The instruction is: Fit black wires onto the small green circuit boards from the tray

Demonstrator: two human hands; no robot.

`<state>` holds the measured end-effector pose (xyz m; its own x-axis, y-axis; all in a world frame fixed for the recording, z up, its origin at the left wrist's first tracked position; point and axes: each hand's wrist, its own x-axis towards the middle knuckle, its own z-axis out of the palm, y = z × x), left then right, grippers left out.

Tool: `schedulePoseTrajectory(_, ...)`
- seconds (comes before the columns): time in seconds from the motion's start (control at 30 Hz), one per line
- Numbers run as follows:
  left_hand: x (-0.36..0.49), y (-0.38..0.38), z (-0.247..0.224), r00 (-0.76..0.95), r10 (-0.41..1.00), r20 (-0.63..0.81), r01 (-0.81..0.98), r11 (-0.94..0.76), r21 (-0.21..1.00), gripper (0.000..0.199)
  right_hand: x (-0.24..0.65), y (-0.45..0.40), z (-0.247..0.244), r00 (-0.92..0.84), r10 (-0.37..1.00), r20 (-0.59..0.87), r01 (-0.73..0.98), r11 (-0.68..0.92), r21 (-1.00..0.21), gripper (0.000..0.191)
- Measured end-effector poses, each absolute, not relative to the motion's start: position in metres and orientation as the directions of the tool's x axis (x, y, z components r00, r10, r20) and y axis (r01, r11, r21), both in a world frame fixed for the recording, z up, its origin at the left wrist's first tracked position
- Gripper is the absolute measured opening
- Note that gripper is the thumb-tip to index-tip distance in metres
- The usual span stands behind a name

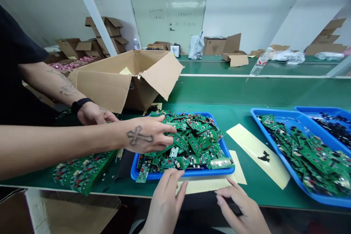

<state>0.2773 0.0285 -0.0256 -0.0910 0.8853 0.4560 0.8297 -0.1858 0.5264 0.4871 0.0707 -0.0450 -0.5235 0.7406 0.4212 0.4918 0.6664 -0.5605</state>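
Note:
My left hand (167, 199) is open at the front rim of a blue tray (164, 176) heaped with green circuit boards (194, 144). My right hand (240, 204) is also open, its bent fingers apart over the table's front edge, right of my left hand. Nothing can be made out in either hand. A cream paper sheet (200, 185) lies partly under the tray, near both hands. Another person's tattooed hand (149, 133) reaches over the tray's left side. That person's other hand (93, 112) is further left, its fingers partly hidden.
Stacked boards (85, 172) lie front left. Behind them stands an open cardboard box (106, 87). Right are a paper strip (246, 142) with small black pieces (264, 157), a tray of boards (315, 153) and a tray of black parts (334, 128). A bottle (260, 63) stands behind.

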Motion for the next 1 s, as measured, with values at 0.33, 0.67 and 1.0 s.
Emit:
schedulePoseTrajectory(0.33,0.266,0.056,-0.028,-0.05,0.837,0.545,0.932,-0.158,0.328,0.029,0.486,0.07,-0.039,-0.534,0.745,0.401,0.453,0.652,-0.608,0.011)
schedulePoseTrajectory(0.67,0.259,0.044,-0.026,-0.012,0.735,0.678,0.749,-0.443,0.493,0.019,0.486,0.059,-0.041,-0.316,0.928,0.2,0.322,0.303,-0.897,0.018)
schedulePoseTrajectory(1.0,0.305,0.029,0.022,-0.461,0.805,-0.374,-0.609,0.02,0.793,0.044,0.459,0.058,-0.014,-0.321,0.928,0.189,-0.168,0.141,-0.976,0.009)
